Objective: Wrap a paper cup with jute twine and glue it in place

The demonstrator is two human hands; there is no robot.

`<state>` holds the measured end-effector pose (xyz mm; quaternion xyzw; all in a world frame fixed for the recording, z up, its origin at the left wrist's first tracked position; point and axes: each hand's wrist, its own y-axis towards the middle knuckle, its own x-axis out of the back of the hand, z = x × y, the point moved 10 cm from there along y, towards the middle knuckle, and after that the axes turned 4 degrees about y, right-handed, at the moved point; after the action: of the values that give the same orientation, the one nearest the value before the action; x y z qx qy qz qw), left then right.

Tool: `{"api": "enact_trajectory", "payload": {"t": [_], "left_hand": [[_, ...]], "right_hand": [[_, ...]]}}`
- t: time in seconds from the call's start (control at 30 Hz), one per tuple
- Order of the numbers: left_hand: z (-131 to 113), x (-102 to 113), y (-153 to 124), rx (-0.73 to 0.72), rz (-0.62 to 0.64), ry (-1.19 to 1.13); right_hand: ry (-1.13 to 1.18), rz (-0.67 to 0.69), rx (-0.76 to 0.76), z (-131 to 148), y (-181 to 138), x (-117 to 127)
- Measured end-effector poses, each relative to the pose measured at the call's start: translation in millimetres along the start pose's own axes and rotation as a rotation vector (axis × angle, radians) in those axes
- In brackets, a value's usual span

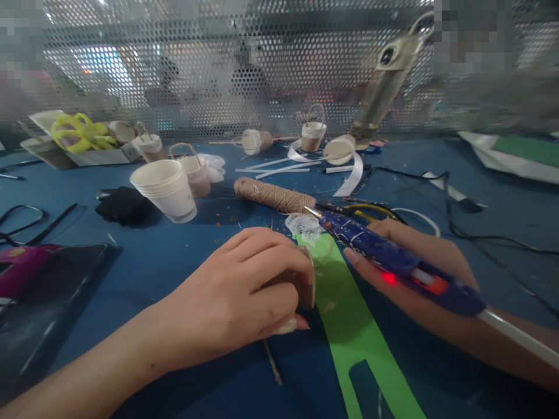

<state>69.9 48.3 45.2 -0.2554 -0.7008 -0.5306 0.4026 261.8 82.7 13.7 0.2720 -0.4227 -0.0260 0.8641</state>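
My left hand [253, 279] is closed around a small twine-wrapped cup [307, 276] lying on its side, and my fingers hide most of it. My right hand [419, 273] grips a blue hot glue gun [371, 244], its metal nozzle pointing left and its red light lit. A white glue stick [519, 334] sticks out of the gun's back end. Under and beside the held cup lies a strip of green paper [349, 314] with a cutout. A roll of brown twine [275, 195] rests just beyond the nozzle. Below my left hand a thin stick [273, 364] shows.
A stack of paper cups [166, 189] stands at left, near several small twine-wrapped baskets [313, 137]. Yellow scissors [81, 132] sit in a box. White sticks [279, 167] and ribbon [351, 174] lie behind. Black cables [454, 215] cross the right side. A perforated metal screen [279, 70] closes the back.
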Motion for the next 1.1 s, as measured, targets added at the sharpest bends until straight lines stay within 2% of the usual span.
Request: {"api": "enact_trajectory", "payload": {"t": [0.5,0.73,0.93,1.1], "left_hand": [[4,5,-1,0.028,-0.037,-0.025],[8,4,0,0.073,-0.022,-0.037],[8,5,0,0.071,-0.031,-0.029],[10,5,1,0.097,-0.039,-0.051]], "right_hand": [[0.041,0.033,0.061,4,-1,-2],[0.072,0.056,0.027,3,-1,-4],[0.082,0.058,-0.102,0,-5,-5],[0.092,0.058,-0.115,5,-4,-5]]}}
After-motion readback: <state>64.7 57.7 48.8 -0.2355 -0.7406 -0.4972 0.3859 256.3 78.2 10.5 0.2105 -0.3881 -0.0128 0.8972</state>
